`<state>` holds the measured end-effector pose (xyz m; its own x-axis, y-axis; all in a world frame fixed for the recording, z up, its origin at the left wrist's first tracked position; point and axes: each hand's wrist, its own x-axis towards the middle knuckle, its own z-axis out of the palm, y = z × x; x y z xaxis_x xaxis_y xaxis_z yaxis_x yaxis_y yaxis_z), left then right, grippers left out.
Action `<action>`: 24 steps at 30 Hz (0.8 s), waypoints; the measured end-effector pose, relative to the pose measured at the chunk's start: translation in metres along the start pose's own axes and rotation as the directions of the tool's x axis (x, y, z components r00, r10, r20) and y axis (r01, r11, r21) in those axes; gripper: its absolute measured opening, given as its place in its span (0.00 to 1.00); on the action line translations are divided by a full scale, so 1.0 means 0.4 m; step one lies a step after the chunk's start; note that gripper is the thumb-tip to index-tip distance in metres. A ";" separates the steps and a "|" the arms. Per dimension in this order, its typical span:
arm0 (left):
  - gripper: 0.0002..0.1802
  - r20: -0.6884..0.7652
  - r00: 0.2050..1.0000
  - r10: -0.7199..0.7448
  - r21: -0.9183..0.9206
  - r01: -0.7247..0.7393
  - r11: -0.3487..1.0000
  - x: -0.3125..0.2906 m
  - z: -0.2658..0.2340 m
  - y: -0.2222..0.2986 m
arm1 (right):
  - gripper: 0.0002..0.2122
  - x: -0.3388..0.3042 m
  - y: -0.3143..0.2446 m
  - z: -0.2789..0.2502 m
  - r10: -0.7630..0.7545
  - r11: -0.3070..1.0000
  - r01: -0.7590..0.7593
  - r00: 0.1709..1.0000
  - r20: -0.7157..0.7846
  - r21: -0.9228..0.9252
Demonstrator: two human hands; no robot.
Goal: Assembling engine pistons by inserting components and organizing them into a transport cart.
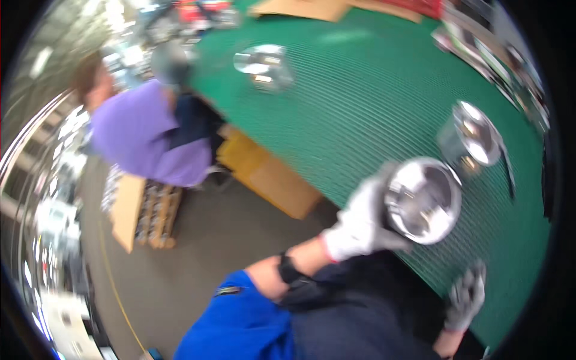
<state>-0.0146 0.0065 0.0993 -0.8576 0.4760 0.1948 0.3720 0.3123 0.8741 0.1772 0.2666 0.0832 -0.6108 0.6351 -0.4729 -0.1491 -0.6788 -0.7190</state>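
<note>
My left hand (363,219), in a white glove with a red-edged cuff, grips a shiny metal cylinder (447,222) by its side, above the table's near edge. The cylinder's round, hollow mouth faces up at me and its inside is polished. To the lower right, my right hand (467,297), gloved in white and grey, is by the table edge with its fingers loosely extended and nothing visible in them. A similar metal cylinder (471,138) rests on the green ribbed mat (360,102), just beyond the held one. Motion blurs parts of the view.
Another shiny metal cylinder (264,66) is at the mat's far left. A thin dark strip (507,165) lies by the right-hand cylinder. Beyond the table's left edge are a cardboard box (270,174) and a person in purple (144,135). Stacked items (480,57) line the far right.
</note>
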 end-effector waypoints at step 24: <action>0.24 0.499 0.623 0.603 0.491 -0.776 0.396 0.077 0.159 0.263 | 0.17 -0.070 -0.097 0.083 -0.083 0.347 0.608 0.778 0.623 -0.714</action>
<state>0.0210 0.1063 0.1691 -0.1326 0.8947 0.4266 0.9872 0.1575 -0.0236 0.1744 0.2631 0.1413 -0.9470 0.3210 0.0089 0.1317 0.4135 -0.9009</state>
